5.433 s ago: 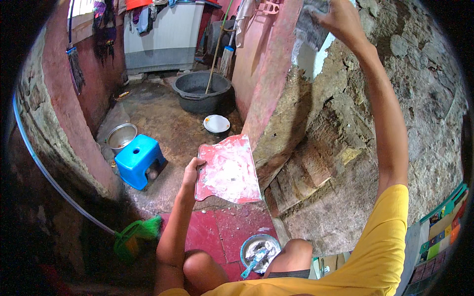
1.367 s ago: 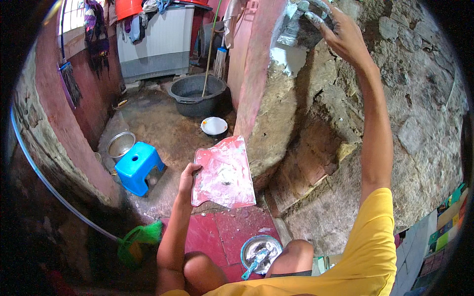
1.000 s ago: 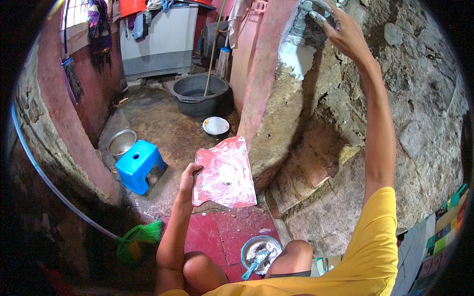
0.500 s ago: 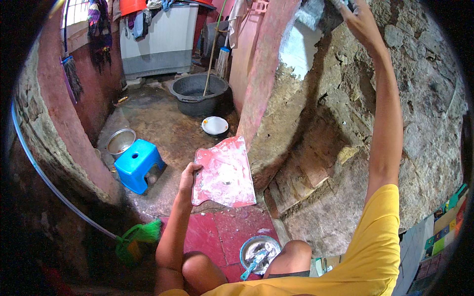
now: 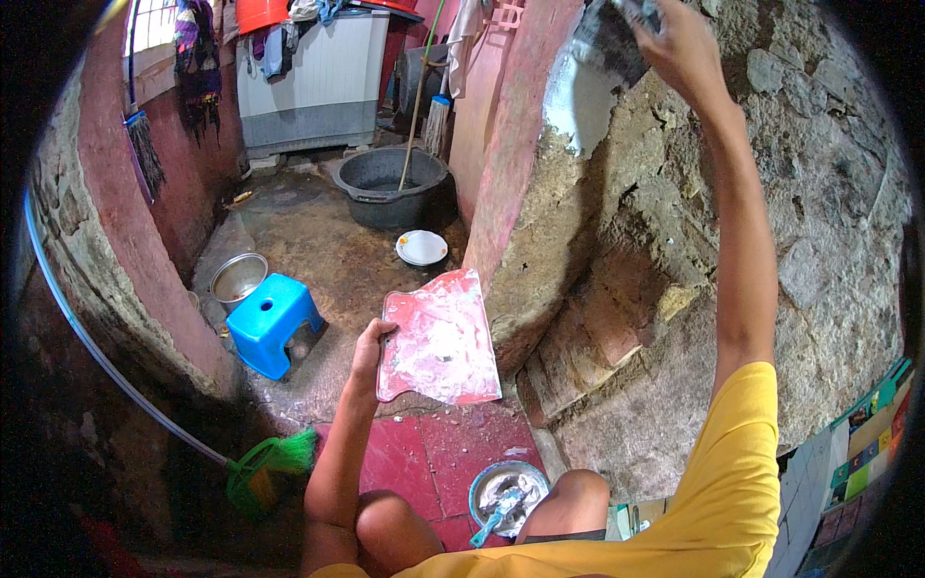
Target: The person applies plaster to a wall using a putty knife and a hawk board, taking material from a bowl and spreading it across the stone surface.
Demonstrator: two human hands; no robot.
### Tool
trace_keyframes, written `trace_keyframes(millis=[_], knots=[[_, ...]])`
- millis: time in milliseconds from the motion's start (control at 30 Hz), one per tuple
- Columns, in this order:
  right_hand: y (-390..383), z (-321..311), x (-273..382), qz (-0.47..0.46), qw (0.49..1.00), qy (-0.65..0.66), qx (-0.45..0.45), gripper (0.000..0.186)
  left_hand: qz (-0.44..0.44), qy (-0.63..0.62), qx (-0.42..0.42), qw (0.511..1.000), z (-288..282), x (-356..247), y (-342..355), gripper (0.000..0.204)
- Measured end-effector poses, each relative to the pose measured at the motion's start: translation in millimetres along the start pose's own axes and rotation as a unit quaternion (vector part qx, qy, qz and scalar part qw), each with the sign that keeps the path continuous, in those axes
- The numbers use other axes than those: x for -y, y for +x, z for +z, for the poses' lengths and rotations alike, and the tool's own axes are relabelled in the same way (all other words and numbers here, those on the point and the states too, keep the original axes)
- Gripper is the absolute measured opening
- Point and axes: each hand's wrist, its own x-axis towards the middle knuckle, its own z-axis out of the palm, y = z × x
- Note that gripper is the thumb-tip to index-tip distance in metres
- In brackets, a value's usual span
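My left hand [image 5: 366, 354] grips the left edge of a flat red board [image 5: 438, 342], thumb on top. White paste is smeared over the board's face. My right hand [image 5: 682, 53] is raised high against the rough wall [image 5: 713, 183], its fingers closed around a pale tool cut off by the top edge; its kind is unclear. Beside that hand, a smooth white patch [image 5: 575, 106] of paste covers part of the wall. Between my knees sits a bowl [image 5: 474, 496] of white paste, with a blue-handled tool [image 5: 496, 525] resting in it.
A blue stool [image 5: 275, 313] and a metal basin [image 5: 238, 277] stand ahead to the left. Farther off are a white-lidded container [image 5: 421, 248] and a large dark tub [image 5: 390, 202] with a stick in it. A green broom [image 5: 275, 462] lies at lower left.
My right hand has moved left and slightly down along the wall, near the white patch. The board in my left hand has barely shifted.
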Motion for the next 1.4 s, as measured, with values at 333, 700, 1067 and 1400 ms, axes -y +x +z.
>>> trace_keyframes(millis=[333,700,1067,1400], knots=[[29,1,36,-0.009,0.994,-0.101,0.040,0.015,0.003,0.026,-0.011,1.000,-7,1,8,0.022],[40,33,32,-0.115,0.963,-0.199,0.140,0.009,-0.021,0.004,0.012,1.000,-1,1,5,0.026],[69,-1,7,-0.112,0.977,-0.179,-0.009,0.012,0.014,-0.006,0.000,1.000,-6,2,6,0.022],[43,32,4,-0.189,0.969,-0.160,0.009,0.008,-0.006,0.015,0.007,1.000,9,-1,-3,0.026]])
